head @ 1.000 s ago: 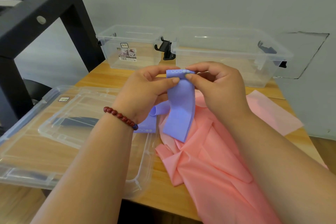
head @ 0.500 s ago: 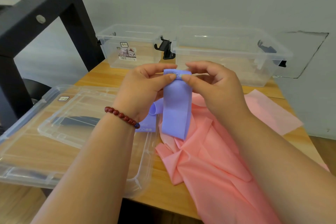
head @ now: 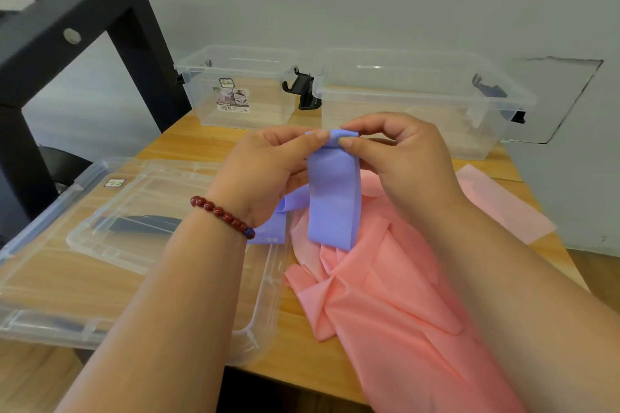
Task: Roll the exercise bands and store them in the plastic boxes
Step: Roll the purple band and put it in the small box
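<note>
Left hand: the left hand [head: 268, 168], with a dark red bead bracelet [head: 222, 215] on its wrist, pinches the left end of the small roll at the top of the purple flat rubber exercise band [head: 332, 198] between thumb and fingers.
Right hand: the right hand [head: 406, 164] pinches the right end of the same roll, thumb in front and fingers curled over the top.
Purple band: held up above the table, its top edge turned into a tight roll between the two hands; the rest hangs down as a flat strip, its lower end over the pink band; another loop of it curves out to the left behind the left hand.
Pink band: a wide salmon-pink thin rubber exercise band [head: 396, 305] lies crumpled and folded on the wooden table [head: 188, 141], under the right forearm, running toward the near edge; one flat end reaches out to the right.
Small box: a clear plastic storage box with a printed label [head: 238, 87] stands open at the far side of the table, by the wall.
Large box: a larger clear plastic storage box with dark latches [head: 422, 100] stands open just beside it, to the right.
Lids: two clear plastic lids [head: 110, 245] lie stacked on the left part of the table, the smaller on the larger.
Frame: a black metal frame [head: 70, 20] stands at the far left.
</note>
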